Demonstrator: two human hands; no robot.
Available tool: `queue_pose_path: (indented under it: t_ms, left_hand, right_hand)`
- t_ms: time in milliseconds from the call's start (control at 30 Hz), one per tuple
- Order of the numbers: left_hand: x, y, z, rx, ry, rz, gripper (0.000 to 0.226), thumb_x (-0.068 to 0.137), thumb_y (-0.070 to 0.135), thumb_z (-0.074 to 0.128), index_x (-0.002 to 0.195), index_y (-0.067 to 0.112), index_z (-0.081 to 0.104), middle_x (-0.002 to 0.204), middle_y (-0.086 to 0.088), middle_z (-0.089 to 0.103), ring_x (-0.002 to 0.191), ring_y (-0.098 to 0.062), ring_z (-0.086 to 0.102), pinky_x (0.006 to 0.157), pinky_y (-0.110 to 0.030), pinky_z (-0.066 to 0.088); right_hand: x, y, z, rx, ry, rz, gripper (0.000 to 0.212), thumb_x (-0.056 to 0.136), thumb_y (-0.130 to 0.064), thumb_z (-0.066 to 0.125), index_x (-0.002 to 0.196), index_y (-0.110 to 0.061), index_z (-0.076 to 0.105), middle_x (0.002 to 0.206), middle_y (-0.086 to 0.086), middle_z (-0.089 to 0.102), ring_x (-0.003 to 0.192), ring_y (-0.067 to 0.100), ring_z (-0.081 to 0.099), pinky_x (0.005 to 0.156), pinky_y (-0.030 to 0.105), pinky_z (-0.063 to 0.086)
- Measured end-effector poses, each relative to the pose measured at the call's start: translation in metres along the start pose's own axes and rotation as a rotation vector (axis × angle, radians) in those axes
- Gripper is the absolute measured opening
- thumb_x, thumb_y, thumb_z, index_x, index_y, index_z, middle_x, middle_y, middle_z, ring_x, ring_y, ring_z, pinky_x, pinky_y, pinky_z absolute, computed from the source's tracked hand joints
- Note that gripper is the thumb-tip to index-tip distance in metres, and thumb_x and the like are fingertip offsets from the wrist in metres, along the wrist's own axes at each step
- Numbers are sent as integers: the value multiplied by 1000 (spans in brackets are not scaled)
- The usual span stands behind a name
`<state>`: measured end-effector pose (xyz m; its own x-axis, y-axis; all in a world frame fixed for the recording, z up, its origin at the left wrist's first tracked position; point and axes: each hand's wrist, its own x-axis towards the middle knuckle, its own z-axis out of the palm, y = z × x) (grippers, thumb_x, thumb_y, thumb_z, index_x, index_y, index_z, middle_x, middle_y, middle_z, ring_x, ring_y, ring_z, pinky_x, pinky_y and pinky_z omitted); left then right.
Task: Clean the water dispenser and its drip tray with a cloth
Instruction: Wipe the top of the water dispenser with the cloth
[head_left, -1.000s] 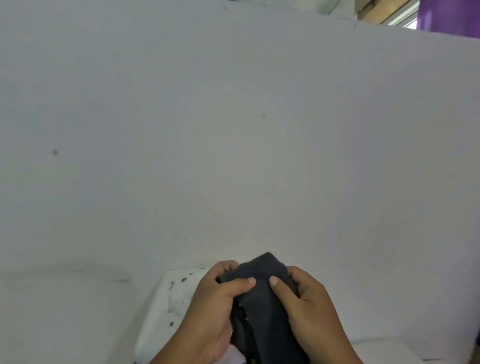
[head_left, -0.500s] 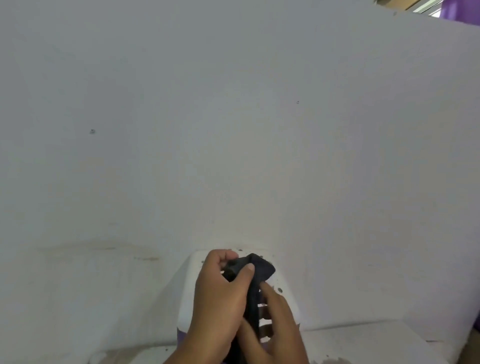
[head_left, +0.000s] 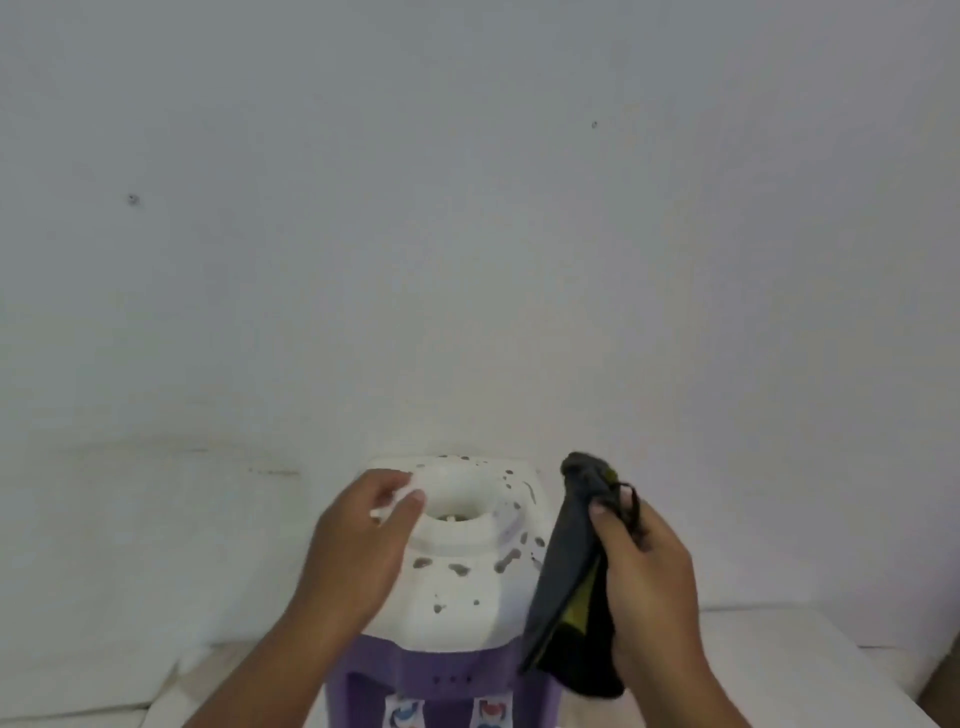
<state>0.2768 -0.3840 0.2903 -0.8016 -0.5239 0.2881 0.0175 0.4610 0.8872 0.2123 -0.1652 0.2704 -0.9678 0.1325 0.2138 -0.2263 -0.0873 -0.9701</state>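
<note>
A stained, white-topped purple water dispenser (head_left: 464, 590) stands between the hands. The left hand (head_left: 358, 551) is at its collar, and the right hand (head_left: 647, 587) grips a dark cloth (head_left: 569, 566).

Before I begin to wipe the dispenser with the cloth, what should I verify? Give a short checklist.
1. Grip: ok, the right hand holds the cloth.
2. Ready for wiping: not ok, the cloth hangs bunched.
3. Surface clean: not ok, dark spots on the white top of the dispenser.
4. Steadying: cannot tell, contact of the left hand with the collar is unclear.
5. State of the drip tray: cannot tell, out of view.
</note>
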Motion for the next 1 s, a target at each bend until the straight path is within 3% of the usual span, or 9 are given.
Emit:
queue_pose_path:
  t_ms: [100, 167, 233, 333, 500, 667, 767, 833, 1000]
  left_hand:
    - [15, -35, 0, 280, -88, -85, 44, 92, 51, 62, 132, 35, 55, 127, 17, 51, 109, -11, 53, 90, -30, 42]
    - [21, -48, -2, 373, -201, -103, 38, 94, 49, 59, 129, 34, 58, 131, 12, 57, 106, -10, 55, 89, -27, 40]
    - [26, -55, -4, 463, -233, -70, 25, 97, 41, 55, 121, 36, 62, 131, 7, 61, 100, -8, 55, 85, -26, 40]
    - [36, -57, -13, 514, -276, -62, 26, 99, 28, 52, 120, 37, 64, 135, 6, 60, 108, -11, 56, 89, -26, 40]
    - [50, -61, -30, 575, -456, -68, 40, 97, 23, 59, 135, 37, 56, 145, 10, 50, 123, -10, 49, 105, -27, 37]
    - [52, -67, -33, 531, -459, -69, 40, 96, 26, 64, 134, 38, 56, 146, 12, 49, 127, -11, 48, 111, -32, 36]
    - [51, -69, -32, 493, -434, -61, 37, 96, 23, 65, 128, 40, 58, 141, 10, 53, 120, -12, 51, 105, -30, 40]
    - [49, -70, -29, 487, -415, -52, 35, 97, 22, 62, 128, 39, 57, 140, 9, 54, 118, -13, 52, 100, -28, 40]
    - [41, -72, -25, 505, -386, -26, 37, 101, 27, 56, 137, 36, 53, 145, 8, 51, 123, -14, 52, 103, -28, 40]
  right_hand:
    - [35, -4, -8, -216, -49, -83, 17, 93, -34, 62, 89, -49, 69, 81, -23, 71, 70, -4, 66, 61, 28, 55]
    - [62, -6, -1, -374, -135, -159, 22, 93, -32, 60, 84, -49, 68, 79, -23, 70, 71, -2, 65, 65, 29, 56]
    - [87, -1, 14, -504, -208, -231, 28, 93, -26, 60, 82, -51, 66, 77, -25, 68, 72, -2, 63, 67, 21, 51]
    - [115, 13, 38, -632, -329, -316, 28, 93, -18, 60, 94, -44, 71, 84, -30, 65, 79, -6, 60, 68, 9, 42]
    - [138, 32, 72, -959, -579, -246, 41, 88, -6, 49, 107, -30, 76, 98, -5, 74, 88, 15, 64, 78, 28, 52]
    - [134, 32, 73, -1138, -526, -335, 43, 92, -7, 47, 121, -28, 70, 117, -3, 69, 104, 21, 62, 84, 29, 49]
    - [114, 28, 66, -1221, -491, -377, 40, 85, -4, 46, 104, -26, 73, 96, -2, 71, 85, 22, 61, 67, 27, 46]
    - [97, 26, 59, -1242, -462, -393, 34, 80, -4, 49, 94, -26, 71, 81, -4, 66, 75, 20, 58, 56, 23, 36]
    - [63, 24, 33, -1227, -546, -471, 34, 86, -10, 48, 98, -31, 72, 79, -7, 66, 71, 16, 53, 55, 17, 33]
